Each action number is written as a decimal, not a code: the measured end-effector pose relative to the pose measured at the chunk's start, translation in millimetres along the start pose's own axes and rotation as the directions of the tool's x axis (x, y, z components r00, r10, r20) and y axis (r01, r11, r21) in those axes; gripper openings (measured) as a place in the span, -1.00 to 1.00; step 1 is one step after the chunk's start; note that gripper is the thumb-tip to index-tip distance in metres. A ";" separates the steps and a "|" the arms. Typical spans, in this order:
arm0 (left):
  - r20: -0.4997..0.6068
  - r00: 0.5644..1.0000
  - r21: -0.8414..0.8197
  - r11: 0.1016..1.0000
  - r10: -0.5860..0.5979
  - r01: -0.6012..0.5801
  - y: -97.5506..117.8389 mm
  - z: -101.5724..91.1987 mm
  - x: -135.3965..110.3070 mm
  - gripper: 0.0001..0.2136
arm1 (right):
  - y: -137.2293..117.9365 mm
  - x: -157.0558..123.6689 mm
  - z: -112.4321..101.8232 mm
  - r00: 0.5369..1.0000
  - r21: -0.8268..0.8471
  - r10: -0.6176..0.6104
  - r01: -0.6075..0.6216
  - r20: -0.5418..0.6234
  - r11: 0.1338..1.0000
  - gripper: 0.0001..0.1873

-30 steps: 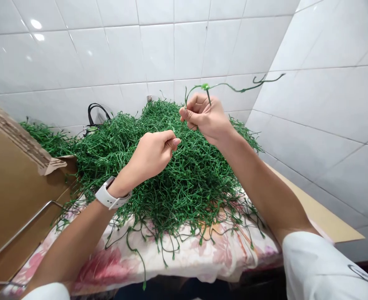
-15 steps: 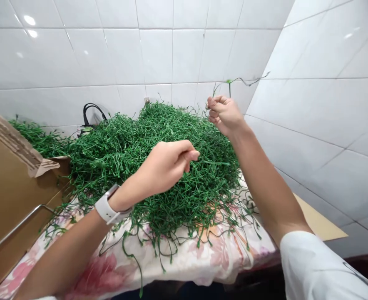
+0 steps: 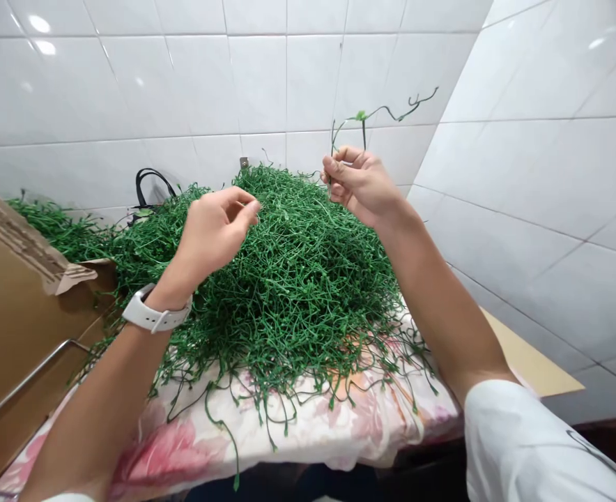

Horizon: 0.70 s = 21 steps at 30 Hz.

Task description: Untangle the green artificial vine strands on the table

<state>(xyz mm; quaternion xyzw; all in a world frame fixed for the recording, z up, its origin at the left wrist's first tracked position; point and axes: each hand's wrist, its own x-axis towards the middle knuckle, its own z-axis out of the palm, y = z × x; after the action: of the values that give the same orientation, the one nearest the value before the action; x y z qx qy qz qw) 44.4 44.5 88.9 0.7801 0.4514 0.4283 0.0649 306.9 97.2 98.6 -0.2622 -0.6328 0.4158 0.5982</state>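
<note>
A big tangled heap of thin green artificial stems (image 3: pixel 297 293) spreads across the floral cloth (image 3: pixel 287 446). Above its right side, my right hand (image 3: pixel 357 181) is closed in a pinch on a thin branching green stem (image 3: pixel 386 110). The stem rises over the fingers, with a bright green joint and a wavy arm pointing right. My left hand (image 3: pixel 217 226), with a white watch strap on the wrist, hovers over the heap's left part. Its thumb and fingers are pinched together; whatever lies between them, if anything, cannot be made out.
An open cardboard box (image 3: pixel 20 335) stands at the left, with a metal rod (image 3: pixel 31 383) across it. A black bag handle (image 3: pixel 151 178) shows behind the heap. White tiled walls close off the back and right. A tan board (image 3: pixel 527 355) lies at the right.
My left hand has moved left and up, away from the middle of the heap. My right hand has shifted slightly left with the branching stem still in its fingers.
</note>
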 end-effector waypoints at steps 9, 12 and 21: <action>0.130 0.987 -0.044 0.995 0.093 -0.088 16.7 20.7 -6.2 -0.51 | -2.8 -8.3 25.8 0.996 0.015 -0.064 0.063 0.066 0.998 -0.39; 0.252 0.960 -0.314 0.949 0.123 -0.039 32.7 29.1 -12.9 -0.61 | -4.3 -13.5 36.0 0.994 -0.006 -0.058 0.059 0.096 0.998 -0.39; 0.353 0.933 -0.396 0.915 0.066 0.085 31.4 16.6 -10.5 -0.81 | -5.2 -13.6 37.2 0.995 0.010 -0.086 0.086 0.056 0.996 -0.40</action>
<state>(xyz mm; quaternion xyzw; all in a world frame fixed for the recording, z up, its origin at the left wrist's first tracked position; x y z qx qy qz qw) 74.5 23.0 87.4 0.8123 0.3375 0.3624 0.3081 273.5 75.2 97.9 -0.2207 -0.6584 0.3993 0.5986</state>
